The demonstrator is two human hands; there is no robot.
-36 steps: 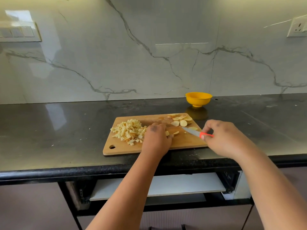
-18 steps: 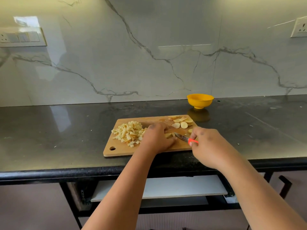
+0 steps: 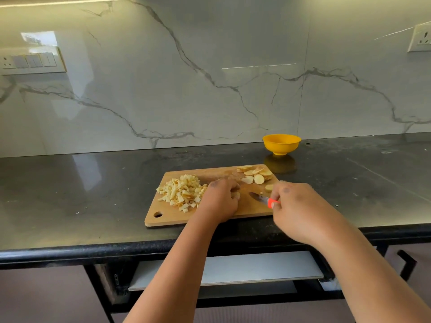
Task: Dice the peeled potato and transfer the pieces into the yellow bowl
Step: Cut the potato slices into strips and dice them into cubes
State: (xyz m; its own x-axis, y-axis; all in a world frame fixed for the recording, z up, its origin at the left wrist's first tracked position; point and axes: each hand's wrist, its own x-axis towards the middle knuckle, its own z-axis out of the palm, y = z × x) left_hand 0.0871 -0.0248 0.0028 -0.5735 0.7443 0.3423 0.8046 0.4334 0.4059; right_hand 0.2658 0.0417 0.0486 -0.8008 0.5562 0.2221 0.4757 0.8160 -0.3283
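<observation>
While hands grip a potato piece (image 3: pixel 236 195) and knife (image 3: pixel 262 199), the board (image 3: pixel 210 217) sits on dark counter (image 3: pixel 70 201).

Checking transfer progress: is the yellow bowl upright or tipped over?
Upright. The yellow bowl stands on its foot on the counter, rim level. Its inside is not visible.

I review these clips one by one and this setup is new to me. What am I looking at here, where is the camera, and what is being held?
There is no machine here: a person works with bare hands, filmed by one camera worn on the head, looking down. On the dark counter lies a wooden cutting board with a pile of diced potato and some round potato slices. The right hand holds a knife with an orange handle. The left hand steadies a potato piece. A yellow bowl stands behind the board.
</observation>
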